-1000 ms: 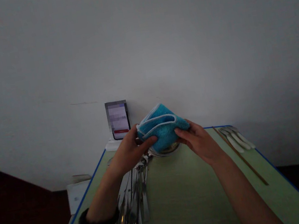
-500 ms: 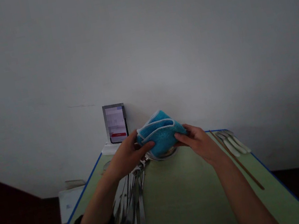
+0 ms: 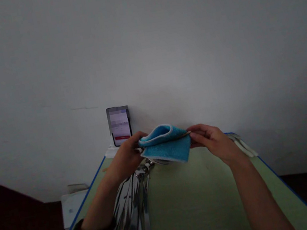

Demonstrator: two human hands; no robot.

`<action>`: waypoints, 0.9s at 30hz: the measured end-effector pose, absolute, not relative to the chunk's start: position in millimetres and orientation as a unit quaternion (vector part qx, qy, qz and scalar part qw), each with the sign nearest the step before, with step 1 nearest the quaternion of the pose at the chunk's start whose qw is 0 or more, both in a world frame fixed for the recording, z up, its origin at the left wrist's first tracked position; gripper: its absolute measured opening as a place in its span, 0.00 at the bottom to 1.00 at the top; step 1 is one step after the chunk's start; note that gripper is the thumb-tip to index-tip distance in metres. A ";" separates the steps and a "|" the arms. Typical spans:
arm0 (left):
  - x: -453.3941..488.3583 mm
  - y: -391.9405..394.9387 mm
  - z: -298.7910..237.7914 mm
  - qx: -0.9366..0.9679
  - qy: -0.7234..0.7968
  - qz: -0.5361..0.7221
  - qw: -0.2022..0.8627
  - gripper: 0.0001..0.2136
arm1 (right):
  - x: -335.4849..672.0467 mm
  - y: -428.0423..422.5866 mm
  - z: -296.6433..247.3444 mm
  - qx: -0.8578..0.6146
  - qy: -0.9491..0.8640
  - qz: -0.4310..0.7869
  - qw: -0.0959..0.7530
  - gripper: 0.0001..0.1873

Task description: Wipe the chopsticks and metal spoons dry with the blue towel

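Here, from the head camera, the person is holding a folded blue cloth [image 3: 165,146] stretched between both hands, just above the far end of the green desk [image 3: 193,203]. The left hand [image 3: 127,157] is pinching the cloth's left edge with its fingers closed on it. The right hand [image 3: 214,142] is gripping the right corner the same way. Metal cutlery [image 3: 133,217] is lying on the desk beside the left forearm. A phone [image 3: 120,125] is standing against the wall behind the left hand. White-handled utensils [image 3: 244,146] are lying just beyond the right hand.
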State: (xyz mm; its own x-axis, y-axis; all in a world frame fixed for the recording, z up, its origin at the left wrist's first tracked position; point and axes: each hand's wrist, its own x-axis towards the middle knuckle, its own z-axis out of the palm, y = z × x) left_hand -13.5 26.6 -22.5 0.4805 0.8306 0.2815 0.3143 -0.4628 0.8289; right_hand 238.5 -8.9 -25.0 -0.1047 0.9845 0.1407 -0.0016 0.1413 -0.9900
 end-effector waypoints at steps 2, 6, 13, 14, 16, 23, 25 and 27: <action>-13.5 26.2 -22.1 0.779 0.370 0.353 0.362 0.07 | 237.2 -9.0 -24.5 -0.446 -0.568 0.469 0.509 0.13; -11.9 24.9 -20.6 0.785 0.382 0.339 0.350 0.08 | 235.2 -9.3 -23.7 -0.487 -0.595 0.405 0.494 0.13; -9.8 28.2 -23.4 0.808 0.410 0.308 0.291 0.08 | 228.6 -12.3 -19.7 -0.571 -0.681 0.208 0.408 0.11; -9.7 28.6 -23.7 0.810 0.413 0.304 0.286 0.08 | 227.3 -12.7 -18.8 -0.579 -0.691 0.185 0.391 0.12; -9.3 28.9 -23.9 0.812 0.417 0.299 0.278 0.08 | 225.6 -13.0 -17.7 -0.590 -0.702 0.153 0.369 0.12; -8.2 28.4 -23.1 0.812 0.426 0.299 0.263 0.08 | 231.4 -12.1 -20.0 -0.564 -0.715 0.186 0.369 0.13; -8.2 28.7 -23.3 0.813 0.425 0.299 0.261 0.08 | 232.4 -11.9 -20.2 -0.567 -0.716 0.176 0.367 0.13; -8.3 28.9 -23.2 0.814 0.424 0.297 0.264 0.08 | 232.3 -11.8 -20.1 -0.573 -0.717 0.167 0.361 0.13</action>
State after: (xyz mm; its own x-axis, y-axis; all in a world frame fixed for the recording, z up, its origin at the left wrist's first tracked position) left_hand -8.3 28.9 -23.2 0.4641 0.8468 0.2601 0.5324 -0.5013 0.6821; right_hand 232.3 -11.8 -20.1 -0.0841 0.9415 0.3264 0.7009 0.2887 -0.6522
